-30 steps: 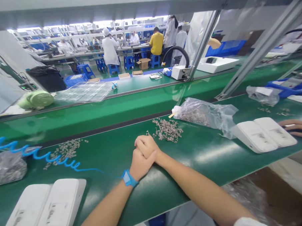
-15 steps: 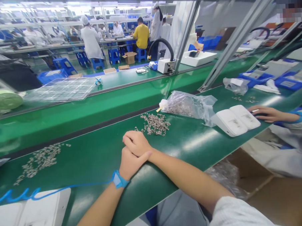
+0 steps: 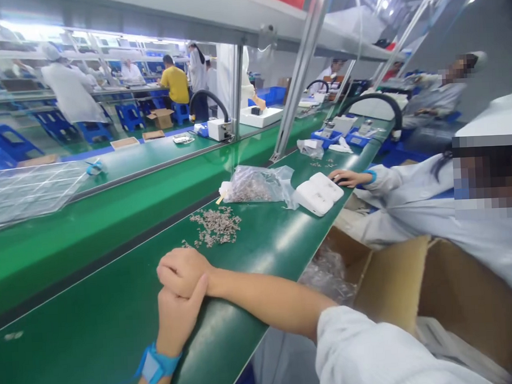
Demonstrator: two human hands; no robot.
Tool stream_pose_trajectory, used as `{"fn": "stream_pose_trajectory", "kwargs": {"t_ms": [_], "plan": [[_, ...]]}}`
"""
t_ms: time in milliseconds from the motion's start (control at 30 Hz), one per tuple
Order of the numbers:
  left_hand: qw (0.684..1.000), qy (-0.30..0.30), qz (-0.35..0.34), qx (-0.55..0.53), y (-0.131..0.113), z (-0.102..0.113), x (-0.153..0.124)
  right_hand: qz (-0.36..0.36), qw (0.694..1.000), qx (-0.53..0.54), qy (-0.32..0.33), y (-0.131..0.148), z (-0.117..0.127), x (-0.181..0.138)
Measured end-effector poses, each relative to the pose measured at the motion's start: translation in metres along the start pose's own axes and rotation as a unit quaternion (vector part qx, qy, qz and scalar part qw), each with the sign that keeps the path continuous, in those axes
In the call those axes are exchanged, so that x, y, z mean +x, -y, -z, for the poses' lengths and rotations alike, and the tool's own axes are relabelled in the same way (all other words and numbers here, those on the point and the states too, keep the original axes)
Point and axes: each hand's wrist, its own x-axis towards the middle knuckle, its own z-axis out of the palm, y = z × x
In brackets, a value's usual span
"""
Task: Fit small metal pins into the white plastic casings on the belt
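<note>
The person's right hand (image 3: 183,273) lay across the left hand (image 3: 177,323) on the green desk (image 3: 95,312), its fingers (image 3: 170,269) loosely closed over the left and holding no object; the left's fingers were too hidden to judge. A heap of small grey parts (image 3: 215,226) sat just ahead, near a clear plastic bag (image 3: 255,185). Farther along, a co-worker's hand (image 3: 349,178) rested beside white casings (image 3: 318,194).
</note>
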Motion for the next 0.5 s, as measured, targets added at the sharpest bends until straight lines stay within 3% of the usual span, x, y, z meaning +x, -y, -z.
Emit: {"fn": "stream_pose_trajectory", "kwargs": {"t_ms": [100, 233, 367, 433, 500], "plan": [[0.999, -0.010, -0.054, -0.002, -0.0013, 0.0020, -0.0006, 0.007, 0.998, 0.061, 0.022, 0.0035, 0.0018, -0.0015], [0.996, -0.046, -0.072, -0.002, -0.0019, 0.0022, -0.0001, -0.057, 0.978, 0.192, 0.056, 0.0042, -0.0008, -0.0011], [1.000, -0.017, -0.007, -0.007, -0.0030, 0.0012, 0.0000, -0.001, 1.000, 0.016, 0.021, 0.0024, 0.0012, -0.0012], [1.000, -0.009, -0.019, -0.005, -0.0041, 0.0013, -0.0003, 0.061, 0.995, -0.073, -0.006, 0.0017, 0.0036, -0.0014], [0.998, -0.012, -0.064, -0.002, -0.0051, 0.0015, -0.0008, 0.091, 0.993, -0.071, -0.001, 0.0017, 0.0050, -0.0014]]}}
